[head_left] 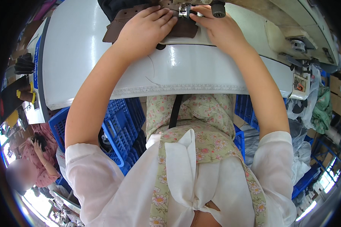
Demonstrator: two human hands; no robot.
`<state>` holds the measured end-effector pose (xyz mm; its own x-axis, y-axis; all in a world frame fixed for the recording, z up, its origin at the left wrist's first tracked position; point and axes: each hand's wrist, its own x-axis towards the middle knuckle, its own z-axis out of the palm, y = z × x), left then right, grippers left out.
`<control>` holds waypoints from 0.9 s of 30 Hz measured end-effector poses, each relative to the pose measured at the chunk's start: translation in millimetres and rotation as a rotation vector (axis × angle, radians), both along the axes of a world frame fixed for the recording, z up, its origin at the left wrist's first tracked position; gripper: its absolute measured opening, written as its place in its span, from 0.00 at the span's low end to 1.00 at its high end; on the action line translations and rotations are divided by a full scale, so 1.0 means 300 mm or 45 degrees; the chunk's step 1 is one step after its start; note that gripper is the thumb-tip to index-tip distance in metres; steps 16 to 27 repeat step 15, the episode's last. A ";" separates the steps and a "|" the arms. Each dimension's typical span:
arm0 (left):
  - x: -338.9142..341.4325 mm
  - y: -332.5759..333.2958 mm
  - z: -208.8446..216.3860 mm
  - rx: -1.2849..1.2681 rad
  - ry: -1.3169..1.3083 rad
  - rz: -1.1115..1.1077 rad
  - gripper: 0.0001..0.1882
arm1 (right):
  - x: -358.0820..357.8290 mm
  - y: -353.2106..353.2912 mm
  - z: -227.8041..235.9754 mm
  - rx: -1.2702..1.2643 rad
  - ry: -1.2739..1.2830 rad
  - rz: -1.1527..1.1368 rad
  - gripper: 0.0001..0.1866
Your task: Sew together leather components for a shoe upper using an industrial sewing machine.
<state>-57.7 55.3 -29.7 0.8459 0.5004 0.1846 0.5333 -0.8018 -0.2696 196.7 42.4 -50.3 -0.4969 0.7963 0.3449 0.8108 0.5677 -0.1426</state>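
Dark brown leather pieces (185,31) with punched holes and a zigzag edge lie on the bed of a sewing machine at the top of the view. My left hand (149,28) rests flat on the leather, fingers stretched out beside the metal presser foot (184,10). Just right of the foot is my right hand (224,31), its thumb and fingers apart and reaching toward the foot and the leather. Part of the right fingers is cut off at the upper edge. Some black material (115,7) lies behind the leather on the left.
The white machine table (75,56) has a ruler strip (151,90) along its front edge and loose threads. Blue plastic crates (121,125) stand below. A dark round knob (218,9) hangs near my right hand. Another person in pink (45,159) sits at far left.
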 end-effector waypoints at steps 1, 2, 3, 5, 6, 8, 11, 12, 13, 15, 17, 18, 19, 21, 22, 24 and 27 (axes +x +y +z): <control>0.004 0.003 -0.004 0.041 0.018 0.010 0.32 | 0.007 0.010 -0.008 0.014 0.097 0.068 0.27; 0.007 0.007 -0.008 0.081 0.036 0.020 0.31 | 0.016 0.012 -0.017 0.015 0.093 0.067 0.27; 0.007 0.005 -0.011 0.078 0.034 0.019 0.31 | 0.014 0.011 -0.021 -0.048 0.117 0.065 0.27; 0.006 -0.004 -0.018 0.109 0.059 0.057 0.30 | 0.013 0.009 -0.030 -0.116 0.139 0.060 0.27; 0.004 -0.006 -0.009 0.104 0.058 0.061 0.30 | 0.006 0.002 -0.028 -0.130 0.123 0.021 0.27; -0.001 -0.003 0.012 0.078 0.065 0.013 0.31 | 0.004 -0.008 -0.030 -0.149 0.107 -0.014 0.27; -0.003 0.006 0.007 0.107 0.101 0.012 0.33 | 0.000 -0.012 -0.026 -0.120 0.078 -0.020 0.27; 0.001 0.006 0.020 0.103 0.103 0.013 0.33 | -0.005 -0.016 -0.012 -0.176 0.017 -0.064 0.27; 0.000 0.012 0.036 0.188 0.143 -0.039 0.32 | -0.009 -0.018 -0.006 -0.232 -0.044 -0.107 0.27; 0.001 0.018 0.054 0.272 0.180 -0.092 0.31 | -0.010 -0.016 -0.015 -0.180 -0.079 -0.093 0.27; 0.001 0.018 0.054 0.272 0.180 -0.092 0.31 | -0.010 -0.016 -0.015 -0.180 -0.079 -0.093 0.27; 0.001 0.018 0.054 0.272 0.180 -0.092 0.31 | -0.010 -0.016 -0.015 -0.180 -0.079 -0.093 0.27; 0.001 0.018 0.054 0.272 0.180 -0.092 0.31 | -0.010 -0.016 -0.015 -0.180 -0.079 -0.093 0.27; 0.001 0.018 0.054 0.272 0.180 -0.092 0.31 | -0.010 -0.016 -0.015 -0.180 -0.079 -0.093 0.27; 0.001 0.018 0.054 0.272 0.180 -0.092 0.31 | -0.010 -0.016 -0.015 -0.180 -0.079 -0.093 0.27; 0.001 0.018 0.054 0.272 0.180 -0.092 0.31 | -0.010 -0.016 -0.015 -0.180 -0.079 -0.093 0.27; 0.001 0.018 0.054 0.272 0.180 -0.092 0.31 | -0.010 -0.016 -0.015 -0.180 -0.079 -0.093 0.27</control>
